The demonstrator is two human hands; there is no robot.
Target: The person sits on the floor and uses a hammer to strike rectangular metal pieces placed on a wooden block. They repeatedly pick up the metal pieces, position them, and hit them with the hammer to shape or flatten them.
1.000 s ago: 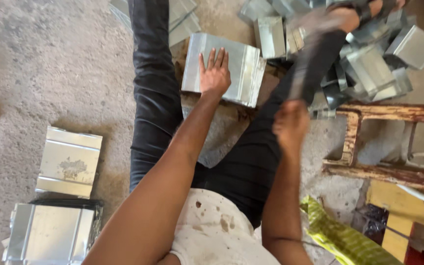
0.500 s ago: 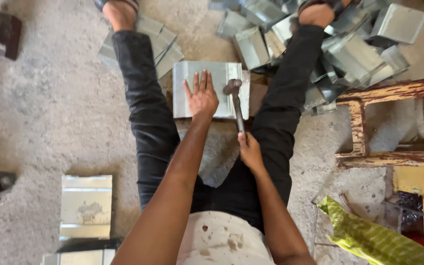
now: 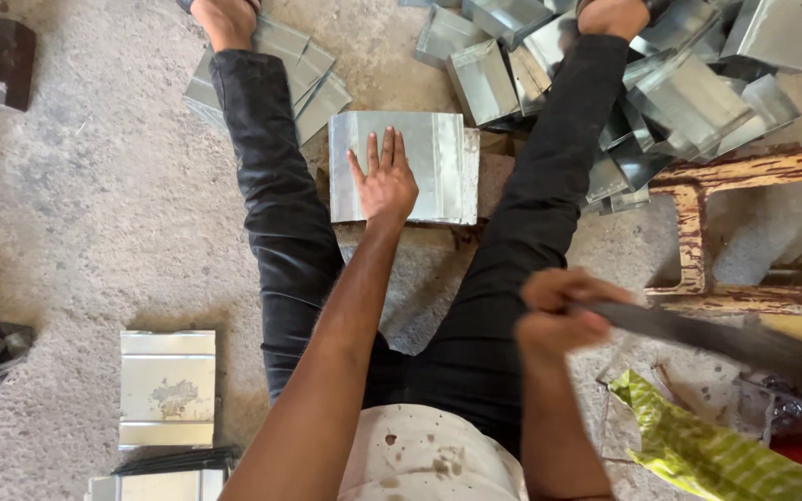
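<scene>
The fingers (image 3: 384, 153) of the left hand (image 3: 384, 186) are spread and laid flat on a folded sheet-metal piece (image 3: 438, 162), which is pressed down between the outstretched legs (image 3: 276, 204) onto a block (image 3: 494, 176) on the concrete floor (image 3: 76, 213). The fingers (image 3: 568, 288) of the right hand (image 3: 559, 315) are curled tight around the handle of a hammer (image 3: 726, 339), which is blurred and held out to the right, well apart from the sheet; its head cannot be made out. A pile of similar metal pieces (image 3: 689, 88) is seen beyond the right leg, beside a worn wooden stool (image 3: 744, 172). More flat metal sheets (image 3: 167, 385) are stacked on the floor at the left.
</scene>
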